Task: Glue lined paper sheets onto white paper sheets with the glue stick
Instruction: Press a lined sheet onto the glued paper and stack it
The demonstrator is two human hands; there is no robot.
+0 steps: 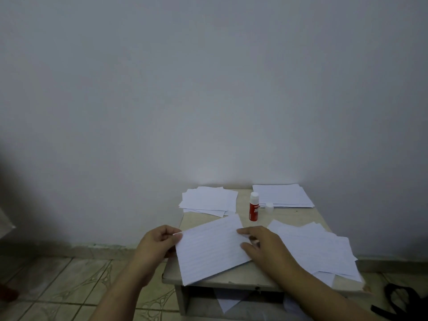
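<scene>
Rectangular lined paper sheet (212, 249) before upright red cylindrical glue stick (253, 206): left hand (157, 243) pinching its edge, right hand (264, 247) flat atop, fingers spread.

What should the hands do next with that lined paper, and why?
Probably let the right hand reach for the glue stick. It stands uncapped just behind the lined sheet, its cap beside it, while the left hand pinches the sheet's edge to steady it.
</scene>
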